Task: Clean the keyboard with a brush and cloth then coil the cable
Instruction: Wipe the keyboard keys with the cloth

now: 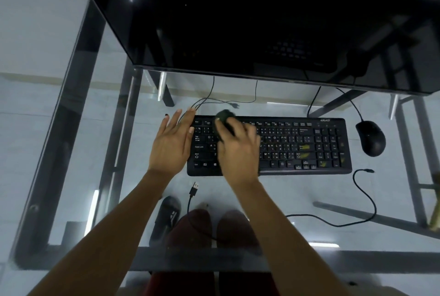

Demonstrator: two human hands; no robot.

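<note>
Keyboard (297, 143) lies flat on the glass desk (71, 152), just below the dark monitor (262, 21), and I place everything else by it. At the keyboard's left end the left hand (170, 145) is spread, fingers straight, its fingertips by that edge as if steadying it; whether it actually touches I cannot tell. Over the keyboard's left half the right hand (238, 150) is curled round a dark green wad, blurred, most likely the cloth (225, 119), pressed to the upper key rows. So the wiping step looks to be in hand. Yellowish marks show on the keyboard's right side, so the next move probably calls for carrying the cloth rightward. Below the keyboard's front edge the cable (192, 200) lies loose, uncoiled. Right of the keyboard sits a mouse (371, 138).
</note>
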